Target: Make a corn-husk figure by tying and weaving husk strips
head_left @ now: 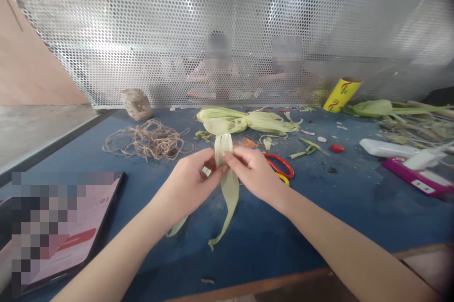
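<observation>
Pale husk (230, 191) runs lengthwise between left hand (191, 176) and right hand (258, 174), fingers closed, both pinching its upper part, tail toward the body

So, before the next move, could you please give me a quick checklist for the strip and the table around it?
1. Left hand gripping strip: ok, pinched between thumb and fingers.
2. Right hand gripping strip: ok, its thumb lies across the front.
3. Strip flat along its length: not ok, the lower end narrows and curls.
4. Scissors closed: cannot tell, only the handles show.
5. Twine untangled: not ok, it lies in a loose heap.
6. Table free of scraps: not ok, bits are scattered about.
</observation>
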Demonstrator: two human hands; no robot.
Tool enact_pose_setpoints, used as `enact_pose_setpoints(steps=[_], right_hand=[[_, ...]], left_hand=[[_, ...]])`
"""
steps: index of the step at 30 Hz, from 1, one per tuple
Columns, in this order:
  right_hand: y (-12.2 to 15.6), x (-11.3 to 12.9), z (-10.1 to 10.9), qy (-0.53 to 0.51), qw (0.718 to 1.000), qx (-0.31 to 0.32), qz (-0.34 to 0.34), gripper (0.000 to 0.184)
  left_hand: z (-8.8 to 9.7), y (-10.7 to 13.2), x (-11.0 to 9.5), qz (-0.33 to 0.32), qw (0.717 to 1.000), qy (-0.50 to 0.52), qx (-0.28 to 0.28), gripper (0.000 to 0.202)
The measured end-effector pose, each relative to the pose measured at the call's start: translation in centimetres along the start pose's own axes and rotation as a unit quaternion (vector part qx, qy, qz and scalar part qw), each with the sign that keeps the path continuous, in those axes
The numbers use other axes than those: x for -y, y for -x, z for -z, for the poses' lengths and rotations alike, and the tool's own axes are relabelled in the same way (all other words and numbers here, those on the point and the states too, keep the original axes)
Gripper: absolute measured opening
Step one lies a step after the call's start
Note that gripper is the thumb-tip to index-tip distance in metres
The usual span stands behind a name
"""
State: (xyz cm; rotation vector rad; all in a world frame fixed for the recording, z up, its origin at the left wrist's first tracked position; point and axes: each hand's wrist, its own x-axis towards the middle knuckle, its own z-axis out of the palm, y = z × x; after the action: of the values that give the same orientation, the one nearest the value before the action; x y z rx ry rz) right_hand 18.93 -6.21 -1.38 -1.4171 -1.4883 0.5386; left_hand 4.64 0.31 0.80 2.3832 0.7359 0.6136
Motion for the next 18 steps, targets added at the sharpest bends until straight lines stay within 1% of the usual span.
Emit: enact_pose_setpoints(steps=[2,3,5,7,8,9,10,11,13,15,16,17,18], right_hand=[[0.0,0.0,-0.1,0.012,1.000,-0.009,-0.003,0.030],[-0.1,0.0,-0.3,0.008,1.000,-0.018,-0.012,0.030],[-0.2,-0.1,-0.6,-0.027,0.998,-0.039,-0.043,0.031],[-0.3,-0.3,-1.0,-0.092,0.991,-0.051,-0.077,0.034],[-0.4,-0.3,-1.1,-0.119,0.988,-0.054,-0.087,0.034],[-0.5,-0.4,-1.2,-0.132,0.985,-0.061,-0.089,0.035],[-0.5,-0.4,-1.2,-0.131,0.985,-0.073,-0.082,0.035],[-0.5,-0.4,-1.2,-0.115,0.987,-0.090,-0.069,0.036],[-0.5,-0.3,-1.1,-0.063,0.989,-0.127,-0.031,0.037],[-0.3,-0.2,-0.9,-0.016,0.989,-0.147,0.001,0.038],[-0.2,-0.1,-0.9,0.009,0.989,-0.146,0.014,0.038],[-0.1,-0.1,-0.8,0.033,0.989,-0.140,0.022,0.038],[0.0,-0.1,-0.8,0.051,0.990,-0.128,0.024,0.037]], left_hand=[[-0.1,0.1,-0.1,-0.013,1.000,-0.002,0.006,0.014],[-0.2,0.1,-0.2,-0.017,1.000,-0.012,-0.003,0.014],[-0.4,0.3,-0.4,-0.031,0.996,-0.062,-0.051,0.017],[-0.7,0.5,-0.6,-0.059,0.985,-0.123,-0.110,0.019],[-0.9,0.6,-0.7,-0.072,0.979,-0.140,-0.131,0.018],[-1.0,0.6,-0.7,-0.076,0.977,-0.139,-0.142,0.016],[-1.1,0.6,-0.7,-0.067,0.981,-0.116,-0.141,0.013],[-1.2,0.6,-0.6,-0.045,0.988,-0.073,-0.129,0.012],[-1.2,0.4,-0.5,0.015,0.996,0.044,-0.071,0.022],[-1.0,0.1,-0.3,0.058,0.988,0.141,-0.001,0.023],[-1.0,0.0,-0.3,0.068,0.984,0.161,0.018,0.021],[-0.9,-0.1,-0.2,0.071,0.984,0.161,0.021,0.019],[-0.8,-0.1,-0.2,0.070,0.987,0.146,0.008,0.019]])
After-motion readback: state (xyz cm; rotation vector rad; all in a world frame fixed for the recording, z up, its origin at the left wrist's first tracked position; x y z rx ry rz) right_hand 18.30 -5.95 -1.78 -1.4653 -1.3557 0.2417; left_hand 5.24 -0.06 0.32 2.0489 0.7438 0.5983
